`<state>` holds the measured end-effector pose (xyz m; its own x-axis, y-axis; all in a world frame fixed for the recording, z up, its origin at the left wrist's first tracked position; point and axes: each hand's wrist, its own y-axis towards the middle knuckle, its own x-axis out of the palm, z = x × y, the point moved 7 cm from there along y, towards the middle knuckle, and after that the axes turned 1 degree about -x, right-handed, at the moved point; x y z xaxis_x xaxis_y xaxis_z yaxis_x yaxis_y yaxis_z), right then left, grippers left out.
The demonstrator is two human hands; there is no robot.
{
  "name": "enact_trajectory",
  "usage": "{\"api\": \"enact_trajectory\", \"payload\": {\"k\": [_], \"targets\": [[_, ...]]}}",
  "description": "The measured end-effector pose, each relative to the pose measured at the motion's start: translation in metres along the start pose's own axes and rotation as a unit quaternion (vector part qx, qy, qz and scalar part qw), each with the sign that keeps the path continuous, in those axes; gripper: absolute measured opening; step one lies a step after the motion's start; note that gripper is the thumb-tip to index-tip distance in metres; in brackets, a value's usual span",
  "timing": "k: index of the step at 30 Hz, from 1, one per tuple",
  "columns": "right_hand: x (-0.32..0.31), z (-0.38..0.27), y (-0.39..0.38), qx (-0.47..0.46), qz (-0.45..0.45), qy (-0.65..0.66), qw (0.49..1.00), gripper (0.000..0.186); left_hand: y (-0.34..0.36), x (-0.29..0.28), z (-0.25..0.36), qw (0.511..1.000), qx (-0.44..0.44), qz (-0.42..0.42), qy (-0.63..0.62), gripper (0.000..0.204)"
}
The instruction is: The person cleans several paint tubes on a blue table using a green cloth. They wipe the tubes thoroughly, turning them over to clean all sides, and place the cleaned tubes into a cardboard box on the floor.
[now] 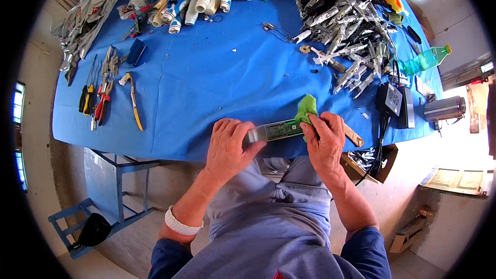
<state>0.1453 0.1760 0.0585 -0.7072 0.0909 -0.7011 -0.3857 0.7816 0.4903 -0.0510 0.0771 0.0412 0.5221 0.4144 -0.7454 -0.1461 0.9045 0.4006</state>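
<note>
I see the left hand [229,142] gripping a slim, clear-cased green circuit board [281,130] near the rumpled blue tablecloth's [196,82] front edge. The right hand [325,139] pinches a crumpled lime-green cloth [307,105] at its other end.

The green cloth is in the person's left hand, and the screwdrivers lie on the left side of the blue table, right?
Not quite: the head view shows the green cloth in the right hand, not the left hand. The screwdrivers do lie on the left side of the blue table.
</note>
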Motion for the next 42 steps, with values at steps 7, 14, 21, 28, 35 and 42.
{"api": "enact_trajectory", "payload": {"k": [7, 14, 21, 28, 35, 42], "targets": [[0.024, -0.04, -0.006, -0.075, 0.028, 0.028, 0.996, 0.021, 0.001, 0.003, -0.002, 1.0, -0.017, -0.009, -0.002, 0.044], [0.038, -0.082, -0.012, -0.168, -0.044, -0.015, 0.985, 0.028, -0.003, 0.0, 0.0, 1.0, -0.009, 0.008, -0.001, 0.046], [0.005, -0.03, -0.009, -0.152, -0.004, -0.036, 0.988, 0.02, -0.001, 0.012, 0.012, 1.0, 0.017, 0.002, -0.003, 0.033], [-0.001, -0.01, -0.002, -0.106, 0.016, -0.022, 0.994, 0.021, -0.003, 0.006, 0.013, 0.999, 0.02, 0.028, -0.011, 0.029], [0.012, -0.041, 0.003, -0.158, -0.04, 0.044, 0.986, 0.02, -0.004, 0.0, 0.015, 0.999, 0.003, 0.027, -0.027, 0.034], [0.013, -0.055, 0.007, -0.151, -0.097, 0.029, 0.983, 0.02, -0.007, 0.001, 0.014, 0.999, -0.008, 0.033, -0.022, 0.035]]}}
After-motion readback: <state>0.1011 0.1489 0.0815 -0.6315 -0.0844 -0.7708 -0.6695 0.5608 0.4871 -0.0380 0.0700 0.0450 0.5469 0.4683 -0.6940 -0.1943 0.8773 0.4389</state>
